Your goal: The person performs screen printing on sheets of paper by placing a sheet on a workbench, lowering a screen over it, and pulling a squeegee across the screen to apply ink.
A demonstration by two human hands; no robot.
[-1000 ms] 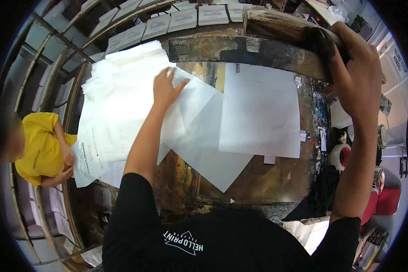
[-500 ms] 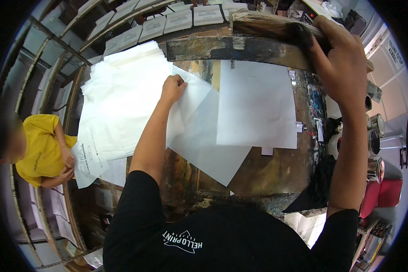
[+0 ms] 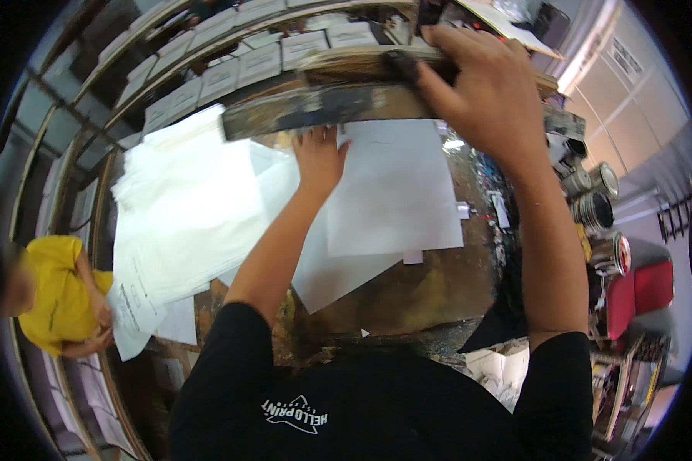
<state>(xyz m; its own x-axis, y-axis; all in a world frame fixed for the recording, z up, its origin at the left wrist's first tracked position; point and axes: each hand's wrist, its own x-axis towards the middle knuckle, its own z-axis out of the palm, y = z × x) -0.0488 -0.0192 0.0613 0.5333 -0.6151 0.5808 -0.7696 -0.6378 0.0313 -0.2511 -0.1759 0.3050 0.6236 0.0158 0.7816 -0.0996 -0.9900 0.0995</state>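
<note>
My right hand (image 3: 488,100) grips a paint-stained wooden frame (image 3: 307,110), raised at the far side of the work table and seen edge-on. My left hand (image 3: 319,161) lies with its fingers stretched out over the far left corner of a white sheet (image 3: 396,192), their tips close below the frame. Another white sheet (image 3: 338,273) sticks out at an angle from under that one. To the left of my left hand is a thick, uneven stack of white sheets (image 3: 184,200).
At the left, a person in a yellow shirt (image 3: 50,284) has both hands at the stack's near corner. Racks with printed white pieces (image 3: 261,65) run along the far side. Paint cans (image 3: 592,207) and a red chair (image 3: 653,288) stand at the right.
My left hand has moved right, from pinching a sheet beside the stack to lying flat over the sheet under the frame. The view has shifted, and my right hand still holds the frame.
</note>
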